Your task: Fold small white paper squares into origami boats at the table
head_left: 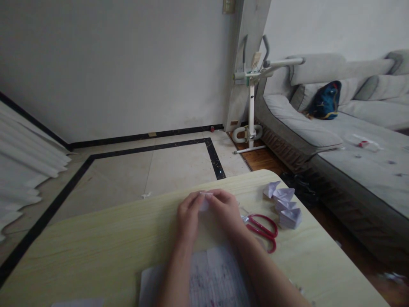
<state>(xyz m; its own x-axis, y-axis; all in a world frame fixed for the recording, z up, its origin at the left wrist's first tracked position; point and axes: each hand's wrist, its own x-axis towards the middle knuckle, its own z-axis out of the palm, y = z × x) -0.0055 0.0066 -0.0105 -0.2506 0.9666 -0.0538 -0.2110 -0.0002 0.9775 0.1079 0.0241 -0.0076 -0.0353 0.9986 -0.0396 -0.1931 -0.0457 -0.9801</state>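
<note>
Near the far edge of the table, my left hand (188,212) and my right hand (226,209) meet around a small piece of white paper (204,204). Both hands are closed, with thumbs and fingers pinching the paper from either side. Part of the paper is hidden by my fingers. Just right of my right hand lie red-handled scissors (263,229), their blades partly behind the hand. Several folded white paper shapes (289,217) stand in a row at the right. Under my forearms rests a lined sheet with writing (217,277).
The pale wooden table (128,238) has its far edge just beyond my hands. Another white sheet (78,303) shows at the bottom left. Beyond stand a white exercise machine (252,102) and a grey sofa (377,170) with a blue bag (327,102).
</note>
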